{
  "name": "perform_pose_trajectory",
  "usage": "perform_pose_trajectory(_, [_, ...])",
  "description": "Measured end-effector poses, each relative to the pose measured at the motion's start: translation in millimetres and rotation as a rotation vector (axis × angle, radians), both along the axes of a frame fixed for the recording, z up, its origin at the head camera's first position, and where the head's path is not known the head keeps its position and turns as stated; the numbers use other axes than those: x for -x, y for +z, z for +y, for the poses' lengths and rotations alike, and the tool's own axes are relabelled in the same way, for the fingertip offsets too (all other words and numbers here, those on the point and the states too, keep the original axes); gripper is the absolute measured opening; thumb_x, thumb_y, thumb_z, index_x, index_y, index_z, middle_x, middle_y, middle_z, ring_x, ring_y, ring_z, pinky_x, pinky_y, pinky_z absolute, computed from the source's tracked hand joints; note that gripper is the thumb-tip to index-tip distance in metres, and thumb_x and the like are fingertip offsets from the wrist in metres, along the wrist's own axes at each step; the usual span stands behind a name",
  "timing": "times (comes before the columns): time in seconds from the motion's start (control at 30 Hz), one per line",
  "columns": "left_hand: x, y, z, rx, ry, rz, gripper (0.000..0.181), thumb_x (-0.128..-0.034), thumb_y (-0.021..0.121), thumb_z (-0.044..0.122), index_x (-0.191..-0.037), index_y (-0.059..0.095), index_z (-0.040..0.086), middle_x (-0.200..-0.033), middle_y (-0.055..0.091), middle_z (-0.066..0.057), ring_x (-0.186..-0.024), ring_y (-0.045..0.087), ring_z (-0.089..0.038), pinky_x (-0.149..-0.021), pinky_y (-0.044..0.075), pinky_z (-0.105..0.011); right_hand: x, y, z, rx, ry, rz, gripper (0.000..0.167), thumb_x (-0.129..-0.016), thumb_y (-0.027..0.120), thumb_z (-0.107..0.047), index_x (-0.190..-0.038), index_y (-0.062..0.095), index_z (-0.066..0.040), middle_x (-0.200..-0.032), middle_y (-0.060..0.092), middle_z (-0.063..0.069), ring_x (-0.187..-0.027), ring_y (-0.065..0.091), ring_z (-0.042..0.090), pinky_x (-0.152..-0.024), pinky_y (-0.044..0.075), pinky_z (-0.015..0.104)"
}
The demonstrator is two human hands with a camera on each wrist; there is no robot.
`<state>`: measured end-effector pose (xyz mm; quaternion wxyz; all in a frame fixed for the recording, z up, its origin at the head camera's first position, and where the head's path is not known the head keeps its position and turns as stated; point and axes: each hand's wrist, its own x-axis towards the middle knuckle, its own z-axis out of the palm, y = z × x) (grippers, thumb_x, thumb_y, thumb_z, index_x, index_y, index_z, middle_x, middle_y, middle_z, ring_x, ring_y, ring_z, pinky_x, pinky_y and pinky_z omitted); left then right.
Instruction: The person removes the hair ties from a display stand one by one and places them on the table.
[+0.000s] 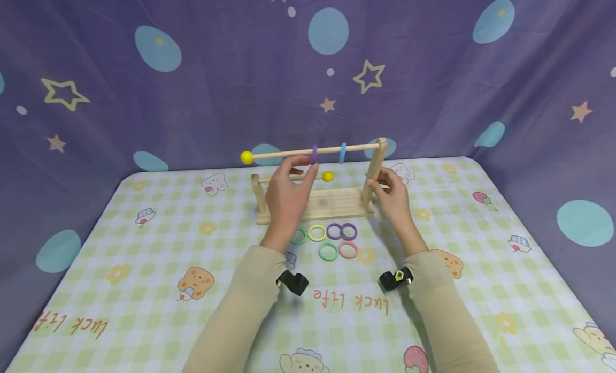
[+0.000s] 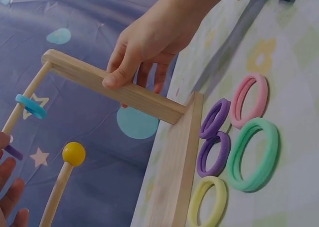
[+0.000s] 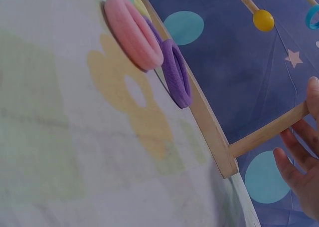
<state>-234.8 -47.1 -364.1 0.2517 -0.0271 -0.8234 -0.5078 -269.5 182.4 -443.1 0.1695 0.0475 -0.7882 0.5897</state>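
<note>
A wooden rack (image 1: 337, 202) with two ball-tipped rods stands on the table. My left hand (image 1: 289, 191) is at the upper rod (image 1: 284, 154), pinching a purple hair tie (image 1: 314, 154) that hangs around it. Farther along that rod, towards the post, hangs a blue hair tie (image 1: 343, 153). With thumb and fingers, my right hand (image 1: 392, 196) grips the rack's tall upright post (image 2: 144, 98). The lower rod (image 2: 56, 192), tipped by a yellow ball (image 2: 74, 153), bears no hair tie on the part I see.
In front of the rack lie several loose hair ties: yellow (image 1: 316, 233), purple (image 1: 348, 231), pink (image 1: 348, 249), light green (image 1: 328, 251) and a darker green one (image 1: 299, 236) partly behind my left wrist. A checked cloth (image 1: 159, 287) covers the table; a purple curtain (image 1: 216, 94) hangs behind.
</note>
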Motion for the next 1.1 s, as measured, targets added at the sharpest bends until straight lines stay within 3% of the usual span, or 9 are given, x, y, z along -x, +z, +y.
perform_pose_trajectory(0.23, [0.7,-1.1,1.9,0.017,0.034,-0.023,0.022,-0.0912,0.071,0.039,-0.105,0.072,0.022,-0.104,0.070,0.013,-0.094,0.063,-0.011,-0.069,0.045,-0.034,-3.3,5.2,-1,0.009,0.010,-0.023,0.041,-0.095,0.066,-0.015,-0.131,0.056,0.003,-0.123,0.064,0.022,-0.111,0.059,0.028,-0.085,0.047,0.023])
perform_pose_trajectory(0.47, [1.5,-1.7,1.1,0.012,0.048,0.004,0.019,-0.0918,0.071,0.036,-0.104,0.072,0.020,-0.103,0.070,0.010,-0.095,0.063,-0.015,-0.068,0.045,-0.035,-24.8,36.1,-12,-0.025,0.010,-0.036,0.038,-0.096,0.063,-0.006,-0.129,0.053,0.010,-0.122,0.062,0.028,-0.111,0.058,0.034,-0.084,0.047,0.021])
perform_pose_trajectory(0.57, [1.7,-2.9,-0.7,0.007,0.057,0.013,0.020,-0.0920,0.071,0.035,-0.104,0.072,0.019,-0.103,0.071,0.009,-0.095,0.063,-0.016,-0.069,0.046,-0.034,-25.3,37.0,-12,-0.022,0.011,-0.038,0.038,-0.096,0.063,-0.006,-0.129,0.053,0.010,-0.122,0.062,0.028,-0.111,0.058,0.034,-0.084,0.047,0.021])
perform_pose_trajectory(0.83, [-0.5,-2.4,-7.3,-0.001,0.093,0.041,0.018,-0.0909,0.073,0.035,-0.101,0.074,0.020,-0.099,0.071,0.005,-0.096,0.062,-0.019,-0.074,0.045,-0.037,-3.6,5.4,-2,0.010,0.011,-0.021,0.042,-0.094,0.066,-0.015,-0.130,0.056,0.003,-0.122,0.064,0.022,-0.111,0.059,0.028,-0.085,0.047,0.023])
perform_pose_trajectory(0.93, [-2.5,-0.6,-10.2,-0.005,0.108,0.041,0.018,-0.0901,0.074,0.035,-0.101,0.074,0.021,-0.099,0.071,0.005,-0.096,0.061,-0.017,-0.079,0.044,-0.039,-0.9,1.2,-1,0.002,0.006,-0.010,0.042,-0.094,0.067,-0.018,-0.129,0.057,0.002,-0.120,0.065,0.021,-0.110,0.059,0.027,-0.086,0.048,0.025])
perform_pose_trajectory(1.1, [-6.0,0.2,-16.1,-0.034,0.118,0.019,0.019,-0.0904,0.073,0.037,-0.102,0.074,0.022,-0.099,0.068,0.007,-0.097,0.059,-0.016,-0.071,0.042,-0.037,-0.6,0.1,0,-0.005,0.006,0.005,0.042,-0.094,0.067,-0.020,-0.129,0.057,0.000,-0.119,0.066,0.019,-0.108,0.059,0.025,-0.086,0.049,0.025])
